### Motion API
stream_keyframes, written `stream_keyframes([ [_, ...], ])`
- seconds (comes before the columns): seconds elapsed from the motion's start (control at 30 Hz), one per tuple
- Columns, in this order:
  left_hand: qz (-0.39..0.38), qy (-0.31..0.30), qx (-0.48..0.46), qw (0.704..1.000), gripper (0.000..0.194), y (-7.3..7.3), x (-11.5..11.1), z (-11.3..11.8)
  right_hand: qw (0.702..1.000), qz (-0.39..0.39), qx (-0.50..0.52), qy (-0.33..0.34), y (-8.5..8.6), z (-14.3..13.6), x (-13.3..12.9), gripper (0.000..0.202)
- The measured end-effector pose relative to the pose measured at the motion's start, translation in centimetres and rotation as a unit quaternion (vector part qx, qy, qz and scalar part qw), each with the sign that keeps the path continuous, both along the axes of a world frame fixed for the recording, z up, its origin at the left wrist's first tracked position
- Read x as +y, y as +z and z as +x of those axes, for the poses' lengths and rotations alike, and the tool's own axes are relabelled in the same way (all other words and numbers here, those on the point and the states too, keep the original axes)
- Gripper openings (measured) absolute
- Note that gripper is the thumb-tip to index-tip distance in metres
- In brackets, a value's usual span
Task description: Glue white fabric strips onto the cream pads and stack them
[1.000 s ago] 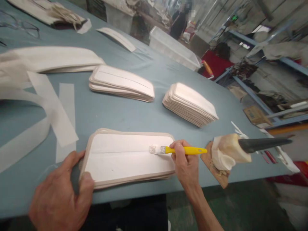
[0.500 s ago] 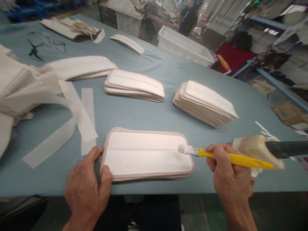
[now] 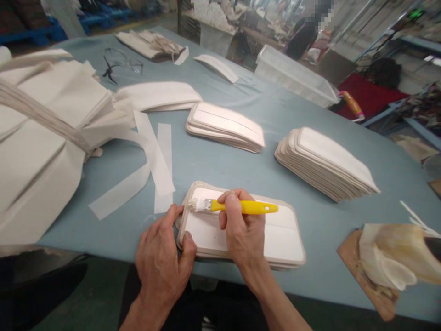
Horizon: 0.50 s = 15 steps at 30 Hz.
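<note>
My right hand grips a yellow-handled paintbrush. Its white-coated bristles rest on the upper left part of the top panel in a low stack of white panels with beige borders. A thin line runs lengthwise across that top panel, partly hidden by my right hand. At the stack's left end, my left hand holds the edge, thumb on top and fingers along the side.
Behind lie a smaller panel stack and a taller one. Translucent strips and bundled beige pieces are at left, glasses farther back. A glue-crusted container sits on a brown board at right; a clear bin stands behind.
My right hand has carried the brush leftward from the panel's right end to its left end. My left hand still holds the stack's left edge. The view has shifted left.
</note>
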<state>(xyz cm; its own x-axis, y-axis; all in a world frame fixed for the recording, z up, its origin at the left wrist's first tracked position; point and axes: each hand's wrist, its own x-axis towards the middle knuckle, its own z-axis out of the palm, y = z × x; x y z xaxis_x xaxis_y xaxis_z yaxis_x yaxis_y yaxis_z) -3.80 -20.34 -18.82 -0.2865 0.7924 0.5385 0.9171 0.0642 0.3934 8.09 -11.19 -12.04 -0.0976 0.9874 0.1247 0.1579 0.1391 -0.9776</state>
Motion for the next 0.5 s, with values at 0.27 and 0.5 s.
stream_keyframes([
  [0.27,-0.002,0.0,-0.02,1.0,0.049,-0.2,-0.1,0.1,0.997,0.026,-0.066,-0.041,0.6,1.4,-0.9,0.033],
  [0.5,-0.006,0.003,-0.023,1.0,0.052,-0.3,-0.1,0.0,0.998,0.006,-0.061,-0.012,-0.1,1.5,-0.7,0.035],
])
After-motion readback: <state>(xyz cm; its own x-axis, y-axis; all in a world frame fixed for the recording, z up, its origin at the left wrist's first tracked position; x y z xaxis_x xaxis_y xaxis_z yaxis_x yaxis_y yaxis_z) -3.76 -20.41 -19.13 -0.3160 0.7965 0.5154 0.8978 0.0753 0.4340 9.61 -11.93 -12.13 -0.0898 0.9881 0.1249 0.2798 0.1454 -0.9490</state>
